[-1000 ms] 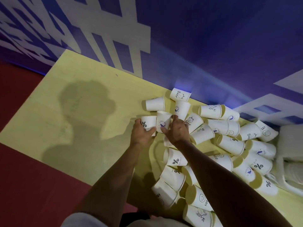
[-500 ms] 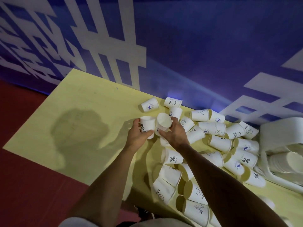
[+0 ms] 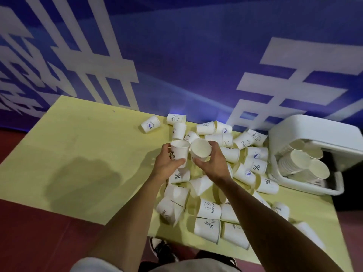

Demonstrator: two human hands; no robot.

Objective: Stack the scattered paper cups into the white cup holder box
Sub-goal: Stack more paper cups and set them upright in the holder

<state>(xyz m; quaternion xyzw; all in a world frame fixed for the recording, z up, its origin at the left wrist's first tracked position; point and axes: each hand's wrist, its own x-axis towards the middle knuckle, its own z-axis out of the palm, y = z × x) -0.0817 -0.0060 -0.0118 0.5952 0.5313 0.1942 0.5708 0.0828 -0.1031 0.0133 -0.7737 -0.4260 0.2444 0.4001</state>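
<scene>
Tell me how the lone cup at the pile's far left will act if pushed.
The lone cup lies on its side, so it would probably roll in a curve, being tapered. It looks like thin paper: likely very light and easily crushed.

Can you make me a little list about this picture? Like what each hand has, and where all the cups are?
left hand: holds an upright percent-sign cup
right hand: holds a tilted cup, its mouth towards the camera
loose cups: many lying on their sides
table: yellow
white box: on the table's right end
stacked cups: inside the box
wall: blue with white shapes
</scene>
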